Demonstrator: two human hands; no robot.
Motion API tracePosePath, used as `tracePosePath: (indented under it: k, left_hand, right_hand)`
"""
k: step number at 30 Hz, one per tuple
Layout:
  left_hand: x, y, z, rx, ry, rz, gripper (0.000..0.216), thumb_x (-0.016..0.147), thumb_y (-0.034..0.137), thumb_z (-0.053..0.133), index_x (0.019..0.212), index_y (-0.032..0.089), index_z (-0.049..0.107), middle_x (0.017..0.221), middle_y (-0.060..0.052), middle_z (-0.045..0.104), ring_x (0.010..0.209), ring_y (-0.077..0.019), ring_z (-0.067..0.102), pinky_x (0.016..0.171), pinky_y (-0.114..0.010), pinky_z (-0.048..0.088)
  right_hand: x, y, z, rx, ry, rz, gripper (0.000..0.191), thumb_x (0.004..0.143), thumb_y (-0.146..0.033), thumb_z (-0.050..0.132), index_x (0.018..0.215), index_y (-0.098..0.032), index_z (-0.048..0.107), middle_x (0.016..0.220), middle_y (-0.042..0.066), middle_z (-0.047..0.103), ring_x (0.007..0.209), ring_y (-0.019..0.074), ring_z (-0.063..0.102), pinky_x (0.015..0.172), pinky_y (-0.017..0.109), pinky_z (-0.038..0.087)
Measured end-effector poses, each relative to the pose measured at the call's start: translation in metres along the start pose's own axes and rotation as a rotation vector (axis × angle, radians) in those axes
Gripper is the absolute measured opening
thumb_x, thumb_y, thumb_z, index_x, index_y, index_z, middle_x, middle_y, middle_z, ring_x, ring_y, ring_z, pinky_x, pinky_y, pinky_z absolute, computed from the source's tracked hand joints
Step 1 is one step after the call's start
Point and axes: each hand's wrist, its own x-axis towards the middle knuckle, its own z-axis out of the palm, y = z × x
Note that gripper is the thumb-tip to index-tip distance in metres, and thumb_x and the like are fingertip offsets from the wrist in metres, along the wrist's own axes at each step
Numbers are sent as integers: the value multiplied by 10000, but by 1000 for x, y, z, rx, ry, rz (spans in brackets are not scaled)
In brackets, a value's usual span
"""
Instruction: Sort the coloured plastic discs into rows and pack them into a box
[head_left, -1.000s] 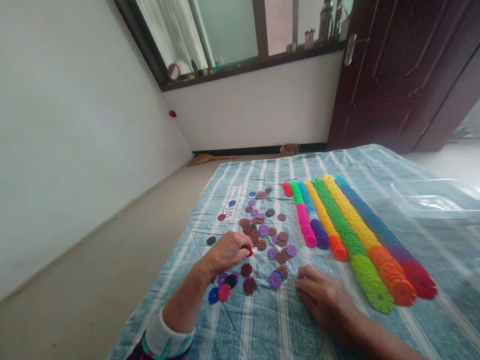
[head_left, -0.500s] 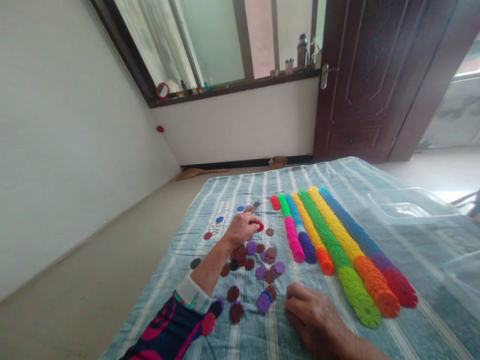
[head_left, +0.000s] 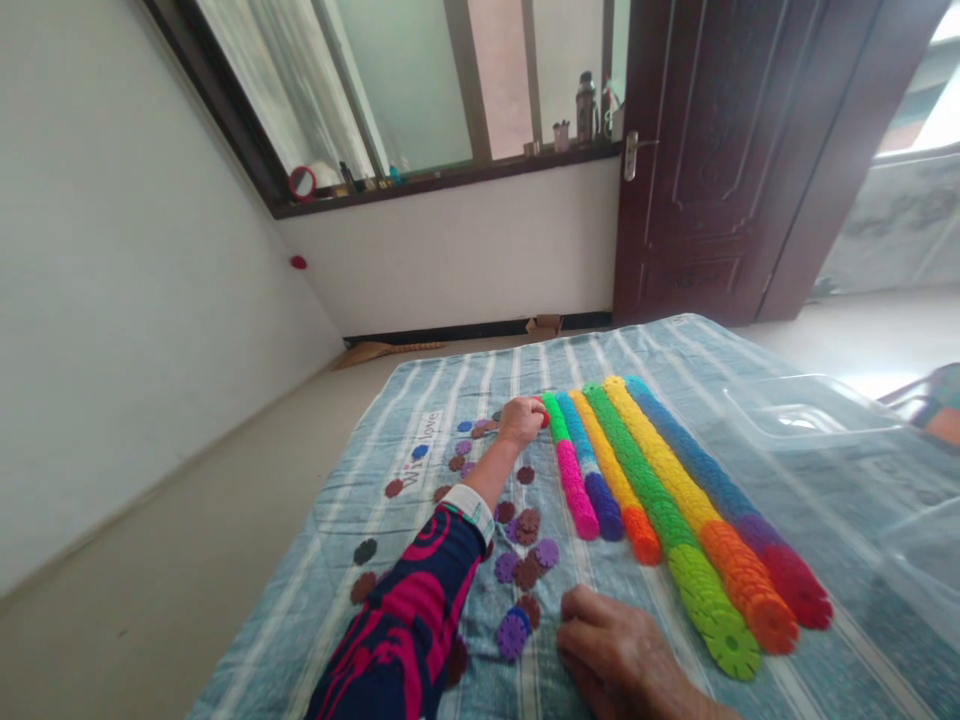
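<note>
My left hand (head_left: pixel 523 421) reaches to the far end of the rows, fingers pinched on a red notched plastic disc (head_left: pixel 544 419) at the short red row. How many discs are in that pinch is hidden. Close to the near edge, my right hand (head_left: pixel 622 645) rests curled on the cloth; what its fingers hold, if anything, cannot be seen. Loose brown discs (head_left: pixel 527 573) and purple discs (head_left: pixel 512 637) lie scattered between the hands, partly covered by my left sleeve (head_left: pixel 409 610). Beside them run long overlapping disc rows, including a pink one (head_left: pixel 576 490) and a green one (head_left: pixel 645 460).
A striped blue cloth (head_left: pixel 450 385) covers the surface. Clear plastic tubs (head_left: pixel 795 440) stand at the right. Beyond are a dark red door (head_left: pixel 697 230) and a window sill (head_left: pixel 450 182) with a flask (head_left: pixel 586 108) on it.
My left hand has moved away and to the right, carrying the red disc from among the loose ones to the short red row. My right hand stays near its place. The view has shifted slightly.
</note>
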Motion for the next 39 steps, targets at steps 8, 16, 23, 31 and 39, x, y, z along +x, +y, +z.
tracePosePath:
  k: [8, 16, 23, 31, 39]
  left_hand:
    - [-2, -4, 3, 77, 28, -25, 273, 717, 105, 547, 877, 175, 757, 874, -54, 703, 838, -170, 627, 806, -256, 473]
    - [-12, -3, 1, 108, 29, -81, 171, 698, 196, 626, 842, 160, 710, 837, -52, 689, 788, -175, 623, 741, -263, 462]
    - [-14, 4, -1, 98, 27, -91, 159, 697, 184, 623, 832, 145, 698, 813, -59, 694, 772, -185, 628, 719, -270, 455]
    - [-44, -27, -57, 52, -75, -7, 152, 724, 213, 603, 795, 140, 716, 717, -13, 667, 709, -142, 595, 687, -229, 429]
    - [-142, -57, -98, 56, -161, 33, 119, 741, 236, 595, 766, 176, 694, 741, 6, 650, 710, -123, 582, 702, -223, 438]
  right_hand:
    - [2, 0, 0, 7, 10, -4, 247, 891, -167, 366, 661, -207, 447, 719, 15, 541, 548, 111, 462, 499, 256, 279]
    - [5, -3, -7, 13, -8, 2, 253, 894, -157, 376, 656, -203, 450, 716, 13, 548, 551, 105, 471, 504, 247, 282]
    - [8, -7, -19, 61, -76, 5, 244, 887, -123, 390, 677, -198, 490, 731, 23, 559, 584, 108, 502, 517, 232, 324]
    - [7, -10, -31, 98, -171, 49, 236, 889, -99, 415, 691, -190, 505, 776, 29, 564, 647, 116, 535, 570, 223, 369]
    - [6, -11, -36, 102, -228, 57, 269, 923, -124, 389, 704, -185, 534, 795, 35, 557, 679, 118, 542, 628, 229, 405]
